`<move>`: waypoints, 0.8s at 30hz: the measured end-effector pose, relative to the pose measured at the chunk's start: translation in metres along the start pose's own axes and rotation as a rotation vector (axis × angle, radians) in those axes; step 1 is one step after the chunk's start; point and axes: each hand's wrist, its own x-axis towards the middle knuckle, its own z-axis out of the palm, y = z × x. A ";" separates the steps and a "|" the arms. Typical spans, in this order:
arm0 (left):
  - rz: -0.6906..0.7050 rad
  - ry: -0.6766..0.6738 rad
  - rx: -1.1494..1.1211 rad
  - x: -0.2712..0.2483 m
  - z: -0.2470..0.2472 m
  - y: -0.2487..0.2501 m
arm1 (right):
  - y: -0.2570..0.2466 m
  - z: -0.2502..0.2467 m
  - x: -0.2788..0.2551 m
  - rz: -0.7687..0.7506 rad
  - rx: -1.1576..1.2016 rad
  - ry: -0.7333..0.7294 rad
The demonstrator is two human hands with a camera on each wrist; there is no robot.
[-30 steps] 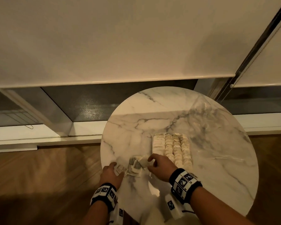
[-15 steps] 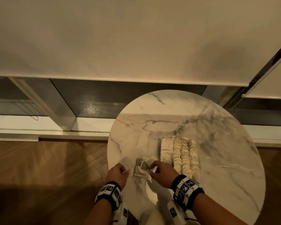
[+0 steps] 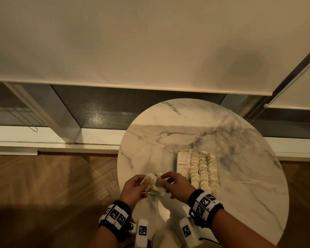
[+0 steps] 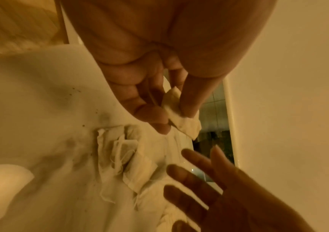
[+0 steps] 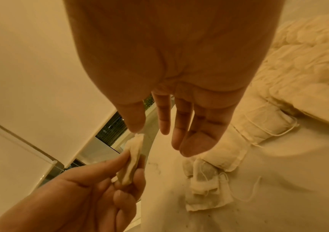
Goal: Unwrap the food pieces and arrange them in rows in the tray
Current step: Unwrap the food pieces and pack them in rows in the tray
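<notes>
- At the lower centre of the head view I have both hands over the near edge of the round marble table (image 3: pixel 240 185), mid-way through unwrapping one piece.
- My left hand (image 3: pixel 133 188) pinches a small pale packet (image 4: pixel 181 116) between thumb and fingertips, held up off the tabletop; in the right wrist view it sits at lower left, the same packet (image 5: pixel 132 163) standing on edge in the pinch.
- My right hand (image 3: pixel 175 185) is loose, fingers straight and spread, gripping nothing that I can make out; its thumb tip looks to be just at the packet's top corner, though I cannot tell if it touches.
- A small heap of flattened wrappers (image 4: pixel 120 158) with loose strings lies on the table just below the hands.
- The tray (image 3: pixel 198 167), right of centre in the head view, already carries rows of pale pieces (image 5: pixel 308 51) along most of its length; its rim is hard to pick out.
- My reading: the wrapper is only partly worked open. Next I would need the right thumb and forefinger to close on the free corner and peel against the left hand's hold, then carry the bared piece to the near end of a row.
</notes>
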 end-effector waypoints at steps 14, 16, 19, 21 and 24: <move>0.102 0.020 0.143 -0.002 0.038 0.008 | -0.004 -0.055 -0.009 -0.119 -0.174 0.309; 0.111 0.050 0.150 0.001 0.040 0.008 | -0.015 -0.071 -0.019 -0.164 -0.096 0.439; 0.118 0.051 0.156 0.005 0.046 0.007 | -0.044 -0.094 -0.038 -0.249 0.586 0.217; 0.129 0.047 0.157 0.006 0.051 0.008 | -0.054 -0.109 -0.045 -0.274 0.773 0.114; 0.141 0.034 0.163 0.005 0.062 0.011 | -0.046 -0.126 -0.040 -0.242 0.284 0.216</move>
